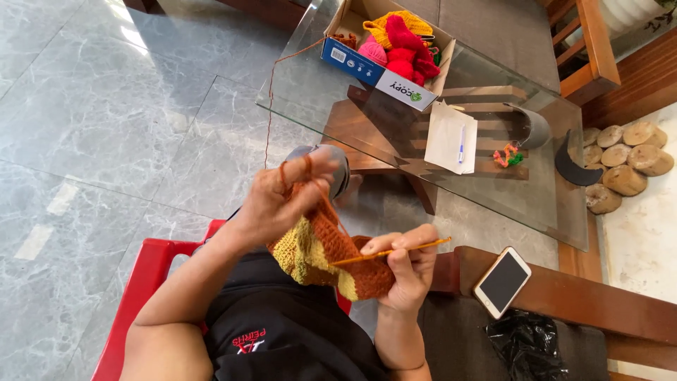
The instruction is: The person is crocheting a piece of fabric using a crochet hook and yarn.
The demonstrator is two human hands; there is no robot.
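My left hand (285, 196) is raised, with a strand of orange yarn (271, 92) looped over its fingers, and it holds the upper edge of a crocheted piece in orange and yellow (326, 255). My right hand (407, 264) grips a thin orange crochet hook (395, 251) whose tip goes into the work. The yarn runs from my left hand up to a cardboard box (367, 67) on the glass table.
The glass table (493, 190) carries the box of coloured yarn balls (402, 46), a white paper with a pen (451, 137) and a small crocheted bit (508, 156). A phone (502, 281) lies on a wooden armrest; a black bag (529, 346) sits below. I sit on a red chair (141, 282).
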